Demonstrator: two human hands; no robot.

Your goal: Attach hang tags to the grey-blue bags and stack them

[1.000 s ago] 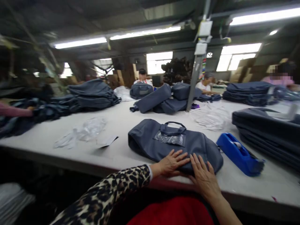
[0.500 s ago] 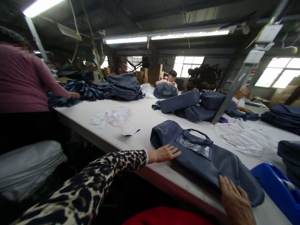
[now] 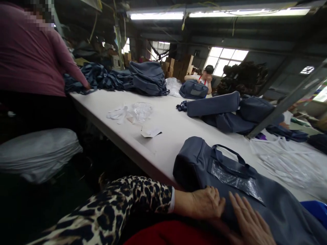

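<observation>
A dark grey-blue bag (image 3: 222,182) lies on its side along the near edge of the table, with a strap handle (image 3: 231,154) and a clear plastic pocket (image 3: 237,182) on its upper face. My left hand (image 3: 208,203) has its fingers curled closed on the bag's near edge; the fingertips are partly hidden. Close beside it, my right hand (image 3: 250,217) rests with straight fingers on the bag's surface, pressing flat and holding nothing.
On the white table (image 3: 122,136) lie white gloves (image 3: 117,114), crumpled clear plastic (image 3: 140,111) and a paper card (image 3: 151,132). More bags (image 3: 213,104) lie across the table by a slanted metal post (image 3: 278,107). A co-worker (image 3: 33,54) stands left; another person (image 3: 207,76) sits behind.
My left hand has gone from lying flat to curling on the bag's near edge. The right hand has moved left, close to it. The bag sits nearer me, and the view has shifted.
</observation>
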